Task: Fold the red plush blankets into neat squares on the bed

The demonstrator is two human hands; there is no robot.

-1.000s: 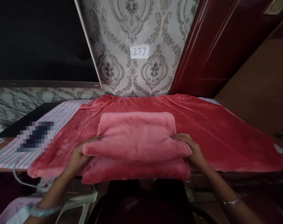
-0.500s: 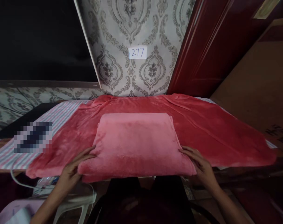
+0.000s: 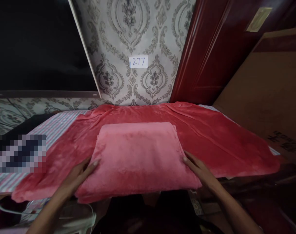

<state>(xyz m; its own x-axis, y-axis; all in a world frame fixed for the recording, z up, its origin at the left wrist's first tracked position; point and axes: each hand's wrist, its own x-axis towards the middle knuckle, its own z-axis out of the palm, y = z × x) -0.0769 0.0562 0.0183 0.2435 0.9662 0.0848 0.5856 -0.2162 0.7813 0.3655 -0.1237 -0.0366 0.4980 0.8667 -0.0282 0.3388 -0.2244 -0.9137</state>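
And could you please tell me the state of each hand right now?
Left hand: open, touching the left edge of the folded pink blanket.
Right hand: open, touching its right edge.

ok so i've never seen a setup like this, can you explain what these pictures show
There is no machine here, just a person's bare left hand and right hand. Every picture comes from one camera worn on that person's head, looking forward and down. A red plush cloth lies spread over a striped cloth. On top sits a folded pink plush bundle, with a hand at each side touching it; whether they grip or only press is hard to tell. Behind is a patterned wall with a paper marked 277.
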